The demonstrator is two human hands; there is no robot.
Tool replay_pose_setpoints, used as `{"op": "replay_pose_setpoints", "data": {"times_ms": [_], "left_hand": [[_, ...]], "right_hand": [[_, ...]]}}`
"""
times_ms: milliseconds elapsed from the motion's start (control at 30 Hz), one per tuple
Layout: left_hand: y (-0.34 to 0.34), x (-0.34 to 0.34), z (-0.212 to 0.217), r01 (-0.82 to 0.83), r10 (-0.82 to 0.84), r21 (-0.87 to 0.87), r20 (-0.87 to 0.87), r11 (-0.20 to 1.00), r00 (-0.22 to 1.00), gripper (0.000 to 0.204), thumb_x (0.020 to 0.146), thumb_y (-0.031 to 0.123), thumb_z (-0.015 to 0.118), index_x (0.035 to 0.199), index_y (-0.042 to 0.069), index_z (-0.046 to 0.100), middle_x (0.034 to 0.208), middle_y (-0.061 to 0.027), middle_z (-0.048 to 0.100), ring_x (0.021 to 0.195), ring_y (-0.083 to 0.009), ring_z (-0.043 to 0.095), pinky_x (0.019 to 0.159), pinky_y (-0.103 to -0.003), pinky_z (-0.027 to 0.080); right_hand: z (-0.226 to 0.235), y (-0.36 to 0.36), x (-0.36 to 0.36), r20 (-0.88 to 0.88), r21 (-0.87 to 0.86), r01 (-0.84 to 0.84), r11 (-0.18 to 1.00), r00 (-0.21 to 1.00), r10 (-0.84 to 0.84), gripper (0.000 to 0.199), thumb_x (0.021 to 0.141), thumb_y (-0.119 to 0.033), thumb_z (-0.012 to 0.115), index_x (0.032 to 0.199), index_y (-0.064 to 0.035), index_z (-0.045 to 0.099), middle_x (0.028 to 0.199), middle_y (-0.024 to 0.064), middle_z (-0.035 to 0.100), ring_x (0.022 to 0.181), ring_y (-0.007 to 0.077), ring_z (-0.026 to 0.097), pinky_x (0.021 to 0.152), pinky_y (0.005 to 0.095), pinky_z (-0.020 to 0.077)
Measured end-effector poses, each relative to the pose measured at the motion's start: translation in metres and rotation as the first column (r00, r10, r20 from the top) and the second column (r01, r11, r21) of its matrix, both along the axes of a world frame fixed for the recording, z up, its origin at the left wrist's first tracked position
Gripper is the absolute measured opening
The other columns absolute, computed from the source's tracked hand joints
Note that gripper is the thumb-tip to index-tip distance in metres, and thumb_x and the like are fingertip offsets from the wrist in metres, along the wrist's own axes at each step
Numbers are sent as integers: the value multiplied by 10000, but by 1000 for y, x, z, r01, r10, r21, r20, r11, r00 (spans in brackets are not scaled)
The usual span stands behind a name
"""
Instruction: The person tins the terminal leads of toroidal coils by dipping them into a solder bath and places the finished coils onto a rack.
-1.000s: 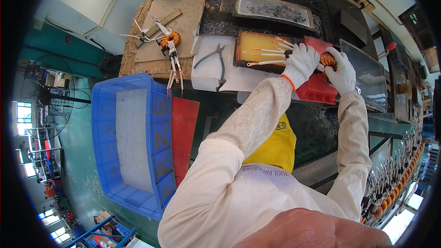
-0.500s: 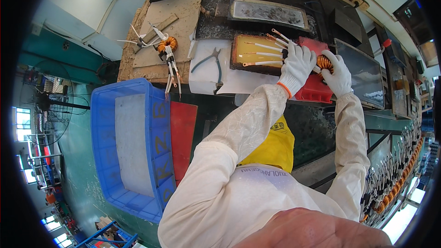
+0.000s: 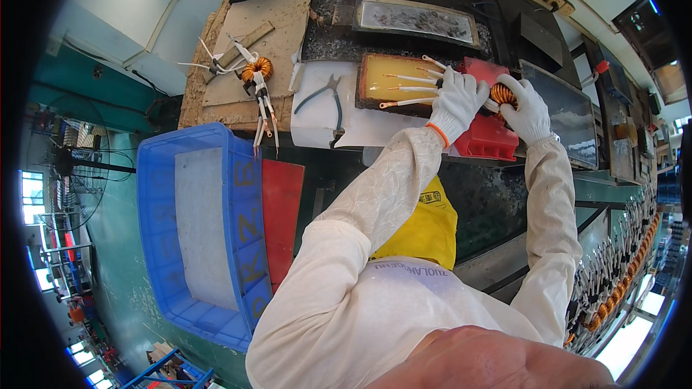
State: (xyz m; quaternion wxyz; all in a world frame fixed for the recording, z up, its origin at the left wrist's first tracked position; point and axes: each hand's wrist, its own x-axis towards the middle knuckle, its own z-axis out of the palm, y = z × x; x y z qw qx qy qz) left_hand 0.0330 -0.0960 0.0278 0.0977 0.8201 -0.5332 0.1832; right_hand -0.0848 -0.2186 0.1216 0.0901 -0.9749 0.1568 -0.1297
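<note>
My right hand point(image 3: 528, 112), in a white glove, is closed around a copper-wound toroidal coil point(image 3: 503, 94). To its left, my gloved left hand point(image 3: 458, 104) grips the coil's white-sleeved leads point(image 3: 414, 79) in a bundle. The leads fan out leftward from my fingers, their bare copper lugs over a shallow tray of yellowish material point(image 3: 375, 78). Whether the tips touch that material I cannot tell. A red plastic bin point(image 3: 484, 142) lies beneath my hands, and part of it is hidden by them.
Pliers point(image 3: 318, 99) lie on white paper, left of the yellow tray. Another coil point(image 3: 257, 68) with leads rests on cardboard at the left. Behind is a rectangular metal-topped pan point(image 3: 418, 21). A blue crate point(image 3: 241, 238) stands below the bench; several coils point(image 3: 613, 302) line the right.
The view has shifted slightly, moving the bench leftward in the picture. The upper lead ends lie closer to the others. Both hands keep their hold on the coil and its leads.
</note>
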Motion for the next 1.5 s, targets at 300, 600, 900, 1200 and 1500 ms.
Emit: {"op": "replay_pose_setpoints", "data": {"times_ms": [300,600,900,1200,1500], "left_hand": [[0,3,-1,-14,18,-93,39,996,999,228,888,177,552,1104,106,547,941,-105,594,924,-284,594,948,-458,390],[1,3,-1,-33,33,-140,-2,990,999,191,871,157,568,1052,98,556,895,-103,600,865,-287,602,896,-429,416],[2,5,-1,-29,22,-159,-42,987,999,193,881,168,549,1058,95,565,882,-99,597,841,-280,604,878,-427,418],[3,7,2,-37,28,-112,-79,993,996,167,879,159,592,1036,105,574,912,-97,624,855,-262,637,888,-455,416],[1,6,2,-34,22,-91,-124,995,992,186,894,175,583,1067,108,575,936,-100,628,873,-265,633,888,-453,414]], "right_hand": [[2,-6,9,-45,-6,-14,1000,999,14,477,769,-132,659,1234,-213,588,1023,151,618,952,384,629,822,455,513],[8,-4,17,-85,-18,-11,1000,996,10,454,774,-135,644,1218,-216,592,1011,151,614,915,394,635,803,461,520],[15,-4,24,-140,-26,-23,999,990,19,453,773,-132,642,1215,-215,590,1004,152,613,924,391,634,808,456,520],[14,-4,29,-167,10,18,1000,986,-16,483,756,-137,620,1231,-215,579,1024,148,600,976,383,618,835,446,509],[16,-7,29,-186,11,8,1000,983,-6,468,772,-139,617,1232,-218,576,1024,145,596,974,379,620,844,436,509]]}}
